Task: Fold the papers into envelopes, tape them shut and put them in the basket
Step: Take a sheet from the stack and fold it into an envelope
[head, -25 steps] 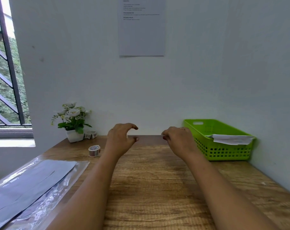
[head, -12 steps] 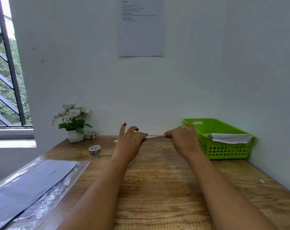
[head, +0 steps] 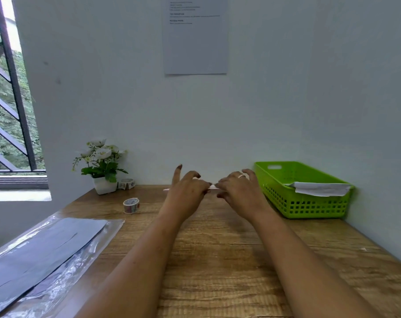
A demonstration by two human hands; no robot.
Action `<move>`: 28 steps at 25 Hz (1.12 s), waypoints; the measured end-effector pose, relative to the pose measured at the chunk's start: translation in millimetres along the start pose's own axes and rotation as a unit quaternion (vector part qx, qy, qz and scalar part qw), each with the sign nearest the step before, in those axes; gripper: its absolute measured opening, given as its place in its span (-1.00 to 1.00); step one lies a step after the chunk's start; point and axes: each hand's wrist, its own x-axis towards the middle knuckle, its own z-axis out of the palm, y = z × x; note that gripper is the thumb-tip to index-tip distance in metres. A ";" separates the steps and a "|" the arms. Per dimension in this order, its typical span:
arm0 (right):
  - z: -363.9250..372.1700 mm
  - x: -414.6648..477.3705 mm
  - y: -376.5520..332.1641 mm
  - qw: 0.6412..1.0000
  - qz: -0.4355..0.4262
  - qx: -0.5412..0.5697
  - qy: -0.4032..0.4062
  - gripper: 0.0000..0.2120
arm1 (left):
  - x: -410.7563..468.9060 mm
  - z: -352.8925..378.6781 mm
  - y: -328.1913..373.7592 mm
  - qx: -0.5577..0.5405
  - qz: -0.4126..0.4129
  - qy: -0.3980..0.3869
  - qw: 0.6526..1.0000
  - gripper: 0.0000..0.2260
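A thin pale paper (head: 212,187) is held edge-on, level above the far middle of the wooden table (head: 218,260). My left hand (head: 185,191) pinches its left part, forefinger sticking up. My right hand (head: 237,189), with a ring on one finger, pinches its right part. The hands hide most of the paper. A green basket (head: 309,206) stands at the far right against the wall, with a folded white paper envelope (head: 319,188) lying across its near rim. A stack of grey papers (head: 41,249) in a clear plastic sleeve lies at the near left.
A roll of patterned tape (head: 131,205) stands on the table left of my hands. Another tape roll (head: 126,183) sits beside a small white pot of flowers (head: 102,166) at the far left. Walls close in behind and to the right; a barred window (head: 9,99) is at left.
Both hands have risen slightly and come closer together, and a thin paper now shows between them. One second ago no paper was visible between the curled hands.
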 end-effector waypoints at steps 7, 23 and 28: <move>-1.3 -6.2 13.3 0.996 0.072 -0.012 0.051 -0.83 | -5.5 3.1 -10.8 0.011 0.014 0.039 0.999 -0.77; -3.8 -0.6 25.5 0.993 0.049 -0.012 0.103 -0.85 | 3.8 6.4 0.3 0.049 0.057 0.163 0.984 -0.76; -7.5 -4.5 47.1 0.993 0.097 0.063 0.012 -0.69 | -2.5 11.6 -11.6 -0.004 0.002 0.129 0.992 -0.67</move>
